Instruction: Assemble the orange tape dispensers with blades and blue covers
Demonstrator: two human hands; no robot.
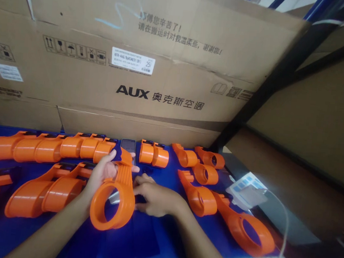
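An orange tape dispenser (126, 179) with a round hoop hangs hoop-down in my left hand (103, 173). That hand is closed around its dark-tipped upper end, fingers showing behind it. My right hand (157, 196) is at the dispenser's right side, its fingers curled and partly hidden behind the hoop. Through the hoop shows a small whitish piece (114, 197); whether my right fingers hold it is unclear. Behind my hands a pair of similar dispensers (147, 154) stands on the blue tabletop (146, 240).
More orange dispensers (48, 149) line the table's left side, and several others (204, 201) lie at the right. A phone (128, 145) lies at the back. Large cardboard boxes (88, 80) rise behind the table. A blue-and-white packet (246, 191) and a pale cord (286, 225) are at right.
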